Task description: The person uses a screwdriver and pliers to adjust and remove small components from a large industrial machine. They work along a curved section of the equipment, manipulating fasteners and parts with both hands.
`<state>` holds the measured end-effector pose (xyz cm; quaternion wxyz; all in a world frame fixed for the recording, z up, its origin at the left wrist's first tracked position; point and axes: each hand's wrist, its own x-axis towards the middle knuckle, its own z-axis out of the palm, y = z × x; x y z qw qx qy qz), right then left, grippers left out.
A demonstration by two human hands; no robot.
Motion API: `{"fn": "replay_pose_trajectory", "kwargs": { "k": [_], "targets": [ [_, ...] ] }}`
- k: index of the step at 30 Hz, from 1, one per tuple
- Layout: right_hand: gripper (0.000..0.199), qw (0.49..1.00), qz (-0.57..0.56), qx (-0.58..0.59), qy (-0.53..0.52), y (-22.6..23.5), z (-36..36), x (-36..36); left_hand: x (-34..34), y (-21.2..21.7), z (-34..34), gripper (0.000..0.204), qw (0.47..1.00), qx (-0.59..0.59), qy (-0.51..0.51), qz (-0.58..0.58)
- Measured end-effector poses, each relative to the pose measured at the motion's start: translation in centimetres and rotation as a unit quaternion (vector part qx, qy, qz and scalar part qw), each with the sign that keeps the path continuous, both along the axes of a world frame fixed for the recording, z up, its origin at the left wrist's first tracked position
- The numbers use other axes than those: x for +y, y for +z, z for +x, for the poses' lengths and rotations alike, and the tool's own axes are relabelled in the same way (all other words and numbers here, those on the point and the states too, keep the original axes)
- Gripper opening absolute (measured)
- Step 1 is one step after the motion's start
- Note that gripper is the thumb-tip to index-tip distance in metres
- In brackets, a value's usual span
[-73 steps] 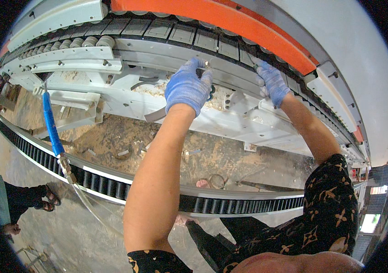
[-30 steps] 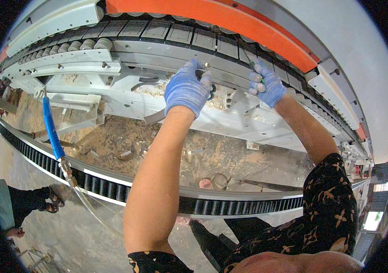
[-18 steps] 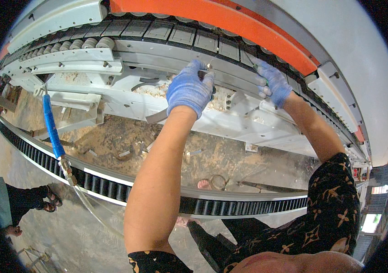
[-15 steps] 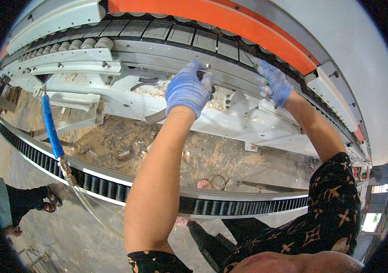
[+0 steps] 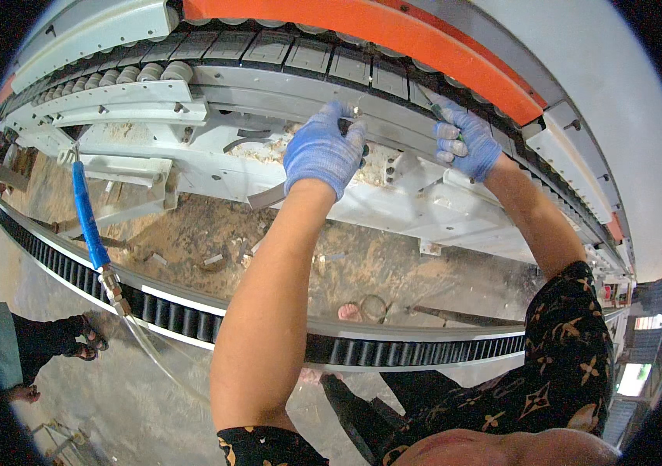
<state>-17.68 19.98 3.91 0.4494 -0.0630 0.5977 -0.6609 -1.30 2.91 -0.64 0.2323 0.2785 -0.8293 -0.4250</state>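
Pad track: grey segments in a dark run, curving beneath the orange guard; the segments near the hands sit in line, with narrow dark gaps between them.
Stage of work: judged under way, not finished; a slender tool is in hand with its tip at the pad track.
Done: no completed result can be told on the segments; any change too fine to make out.
Left over: pale shavings lie uncleared on the ledge of the white machine frame, below the grey rail; loose scraps lie on the floor beneath. Clearing, if it belongs to the work, appears undone.
Slender tool, position: in the right hand, thin end slanting up and left over the pad track; contact with a segment cannot be told. A bit of green shows at the grip.
Right hand, fingers: gloved, curled together around the tool.
Right arm: reaching up and left from the lower right, elbow bent in a patterned sleeve.
Left hand, fingers: gloved, index and thumb arched with a gap between, a small pale bit near their tips; whether they pinch it cannot be told. Other fingers mostly hidden.
Left arm: nearly straight, rising from the lower edge to the grey rail.
Blue-sleeved hose: hanging at left, well apart from both hands.
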Motion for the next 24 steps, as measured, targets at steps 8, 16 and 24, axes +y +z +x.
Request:
{"fn": "replay_pose_trajectory", "kwargs": {
  "k": [8, 16, 24],
  "targets": [
    [0.018, 0.995, -0.091, -0.046, -0.001, -2.4, -0.4, 0.5, 0.1, -0.1, -0.1, 0.033, 1.0, 0.011, -0.007, -0.009],
    [0.023, 0.992, -0.126, -0.025, 0.006, -3.2, -0.1, 0.3, 0.2, 0.9, 0.1, 0.032, 0.998, -0.045, -0.027, 0.021],
    [0.025, 0.981, -0.182, -0.074, -0.001, -4.4, -0.7, 0.3, -0.1, 0.2, 0.0, 0.032, 0.999, -0.038, -0.02, 0.012]
  ]
}}
